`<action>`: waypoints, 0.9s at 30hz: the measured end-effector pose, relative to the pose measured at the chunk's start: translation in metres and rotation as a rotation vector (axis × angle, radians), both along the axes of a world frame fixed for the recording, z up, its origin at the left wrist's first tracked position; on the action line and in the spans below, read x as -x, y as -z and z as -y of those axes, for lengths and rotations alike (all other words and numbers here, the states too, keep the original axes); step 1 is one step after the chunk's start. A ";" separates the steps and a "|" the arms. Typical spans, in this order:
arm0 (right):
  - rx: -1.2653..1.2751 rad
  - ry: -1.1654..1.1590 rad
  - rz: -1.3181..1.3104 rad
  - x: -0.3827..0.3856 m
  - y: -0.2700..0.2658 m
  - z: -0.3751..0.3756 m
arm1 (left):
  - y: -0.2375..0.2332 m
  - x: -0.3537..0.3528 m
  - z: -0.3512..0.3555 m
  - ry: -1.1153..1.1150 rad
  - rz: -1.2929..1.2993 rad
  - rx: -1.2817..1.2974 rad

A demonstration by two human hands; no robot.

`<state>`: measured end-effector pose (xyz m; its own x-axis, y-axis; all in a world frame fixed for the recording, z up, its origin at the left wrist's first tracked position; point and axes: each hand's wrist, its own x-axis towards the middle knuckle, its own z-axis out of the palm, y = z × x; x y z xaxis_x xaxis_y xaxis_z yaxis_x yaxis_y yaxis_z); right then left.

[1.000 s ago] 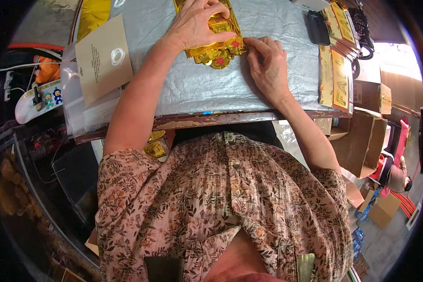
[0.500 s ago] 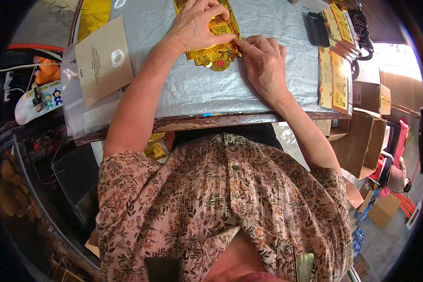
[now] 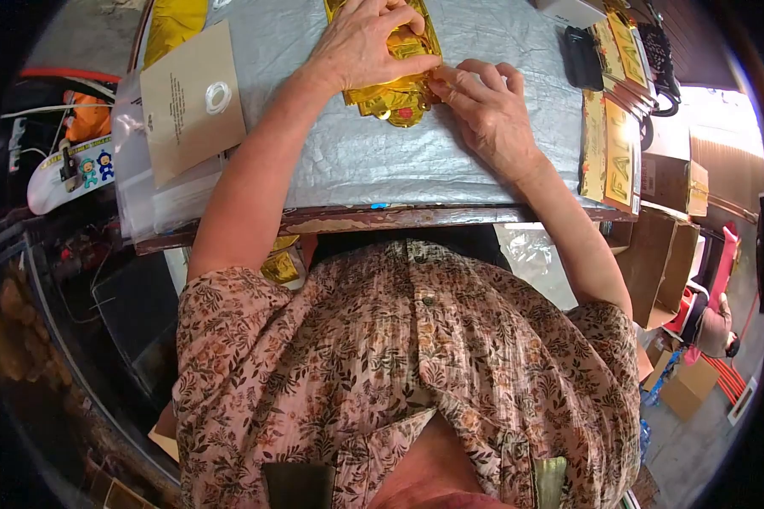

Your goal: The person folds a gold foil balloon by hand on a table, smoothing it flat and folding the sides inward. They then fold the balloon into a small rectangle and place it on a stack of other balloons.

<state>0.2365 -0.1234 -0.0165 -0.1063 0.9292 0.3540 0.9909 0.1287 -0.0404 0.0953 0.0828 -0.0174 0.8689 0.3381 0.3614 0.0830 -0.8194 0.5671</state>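
Note:
A flat, crinkled piece of shiny gold foil (image 3: pixel 389 100), with a small red patch near its lower edge, lies at the far middle of the table. My left hand (image 3: pixel 369 47) rests over it, fingers spread and thumb stretched toward the foil's right edge. At that edge, my right hand (image 3: pixel 488 106) pinches the foil between thumb and forefinger. Both hands nearly meet there. The upper part of the foil is partly covered by my left hand and cut off by the frame.
A grey sheet (image 3: pixel 348 170) covers the table. To the left lie a brown printed card (image 3: pixel 187 119) with a white coil (image 3: pixel 218 97) and clear plastic bags (image 3: pixel 136 191). Stacked "FALL" packets (image 3: pixel 615 161) and a black object (image 3: pixel 581 58) line the right side. Cardboard boxes (image 3: pixel 662 263) stand beyond; another person (image 3: pixel 717 327) is farther off.
The whole scene has shifted slightly in view. Both hands and the foil appear a little farther right and up; the right hand keeps its pinch at the foil's edge.

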 end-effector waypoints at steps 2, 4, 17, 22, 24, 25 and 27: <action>0.029 -0.049 0.018 -0.004 -0.003 -0.001 | -0.001 0.001 0.001 -0.002 -0.009 -0.025; 0.032 -0.091 -0.092 -0.012 -0.002 -0.002 | -0.001 0.001 0.001 -0.011 0.009 -0.073; -0.024 -0.121 -0.173 -0.046 0.013 -0.023 | 0.000 0.003 -0.003 0.022 -0.006 -0.062; -0.007 -0.141 -0.132 -0.046 0.009 -0.023 | 0.000 0.002 -0.003 0.042 0.020 -0.085; -0.004 -0.184 -0.123 -0.044 0.007 -0.022 | 0.001 0.001 -0.004 0.043 0.018 -0.077; -0.004 -0.188 -0.124 -0.045 0.008 -0.023 | 0.001 0.001 -0.004 0.044 0.017 -0.071; 0.003 -0.245 -0.214 -0.046 0.011 -0.024 | 0.000 0.002 -0.006 0.042 0.008 -0.077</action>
